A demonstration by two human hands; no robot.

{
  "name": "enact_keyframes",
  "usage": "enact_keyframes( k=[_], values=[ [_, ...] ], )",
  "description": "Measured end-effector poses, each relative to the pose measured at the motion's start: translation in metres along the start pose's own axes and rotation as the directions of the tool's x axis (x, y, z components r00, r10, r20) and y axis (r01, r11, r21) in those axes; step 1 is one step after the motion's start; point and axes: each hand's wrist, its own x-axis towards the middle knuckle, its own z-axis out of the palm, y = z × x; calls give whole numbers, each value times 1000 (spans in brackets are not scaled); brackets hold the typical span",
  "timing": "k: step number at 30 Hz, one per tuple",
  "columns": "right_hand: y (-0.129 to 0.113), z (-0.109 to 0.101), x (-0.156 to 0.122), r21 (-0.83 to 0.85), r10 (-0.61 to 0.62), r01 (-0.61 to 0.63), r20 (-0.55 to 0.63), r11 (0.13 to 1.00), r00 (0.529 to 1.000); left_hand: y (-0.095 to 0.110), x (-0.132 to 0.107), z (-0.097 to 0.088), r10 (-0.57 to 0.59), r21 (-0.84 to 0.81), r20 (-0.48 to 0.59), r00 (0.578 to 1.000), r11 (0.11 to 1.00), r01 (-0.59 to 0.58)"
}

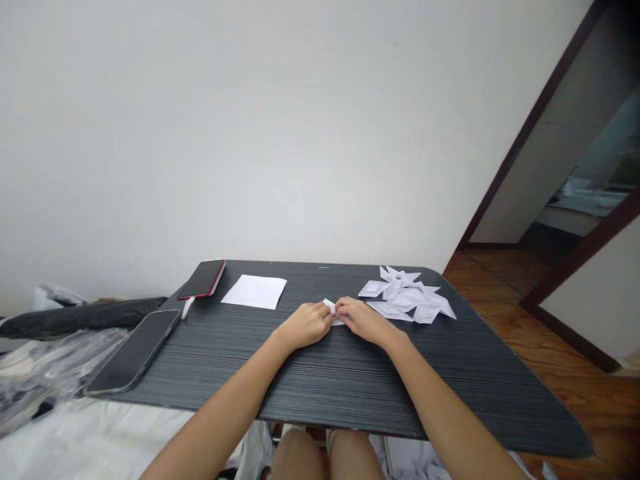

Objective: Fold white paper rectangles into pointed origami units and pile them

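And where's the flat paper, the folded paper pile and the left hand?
Flat paper [255, 292]: head view, middle of its top.
Folded paper pile [409, 296]: head view, a middle piece.
Left hand [306, 324]: head view, its back.

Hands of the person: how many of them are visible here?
2. The left hand is at the left side of the small white paper; the right hand is at its right side.

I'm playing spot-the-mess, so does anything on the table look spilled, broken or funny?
Nothing looks spilled or broken. The grey-edged phone lies right along the left edge of the table, which looks a bit precarious. The folded papers lie in a jumbled, overlapping pile on the right.
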Motion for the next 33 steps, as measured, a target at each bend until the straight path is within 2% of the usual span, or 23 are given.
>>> enact_keyframes(
  k=[5,9,12,15,19,24,28,31,33],
  values=[
    [-1,0,0,43,51,-48,-57,998,997,-4,-2,-3,-161,-257,-69,984,956,139],
    [4,1,1,122,119,-108,-84,987,989,-17,-5,1,-234,-454,-52,971,871,186],
    [11,5,2,141,197,-182,-100,973,975,-26,-7,7,-324,-505,-24,946,821,268],
    [15,9,3,118,235,-221,-114,968,965,-29,-7,11,-389,-484,-6,921,807,338],
    [15,11,3,61,240,-235,-106,970,965,-25,-5,13,-411,-405,-14,912,836,371],
    [7,12,3,-57,275,-279,-64,959,959,-18,-1,12,-407,-245,-1,913,886,394],
    [-4,12,4,-125,361,-361,-27,924,932,-13,2,13,-433,-127,18,901,893,432],
    [-17,12,5,-225,461,-469,-91,854,883,-10,3,13,-513,-103,20,858,853,512],
    [-26,13,4,-322,456,-488,-175,811,873,-8,3,12,-573,-99,8,820,815,571]
  ],
)
